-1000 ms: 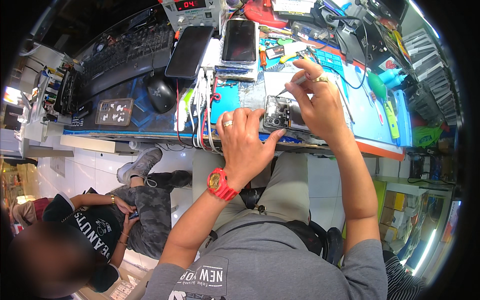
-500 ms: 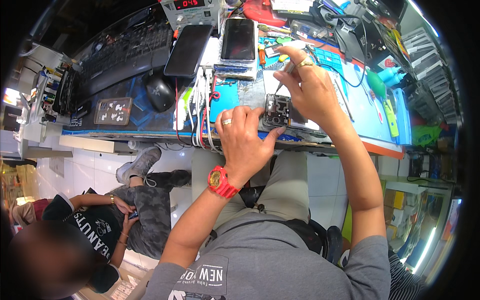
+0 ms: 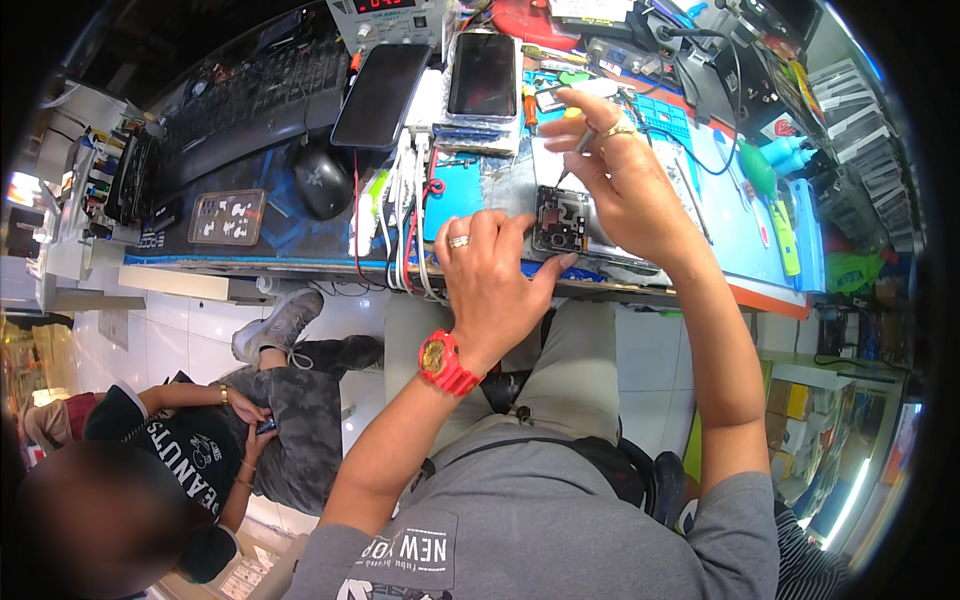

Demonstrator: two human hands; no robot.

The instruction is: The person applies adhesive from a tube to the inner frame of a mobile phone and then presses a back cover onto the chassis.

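An opened phone [image 3: 562, 222], its dark inner parts bared at the left end, lies near the bench's front edge. My left hand [image 3: 495, 270] steadies that end, with the thumb at the near edge and the forefinger at the left side. Between the thumb and fingers of my right hand [image 3: 630, 185] is a thin screwdriver [image 3: 583, 145], held tilted with its tip down at the phone's far edge. My right hand hides part of the phone's right portion.
Two dark-screened phones [image 3: 380, 97] [image 3: 482, 75] lie beyond my left hand. White cables [image 3: 404, 200] hang over the bench edge beside a black mouse [image 3: 323, 182]. A green blower bulb [image 3: 756, 168] stands to the right. Another person [image 3: 190, 450] sits at lower left.
My right hand has shifted slightly, its fingers opening a little around the screwdriver. My left hand keeps its place on the phone. The whole view has moved slightly.
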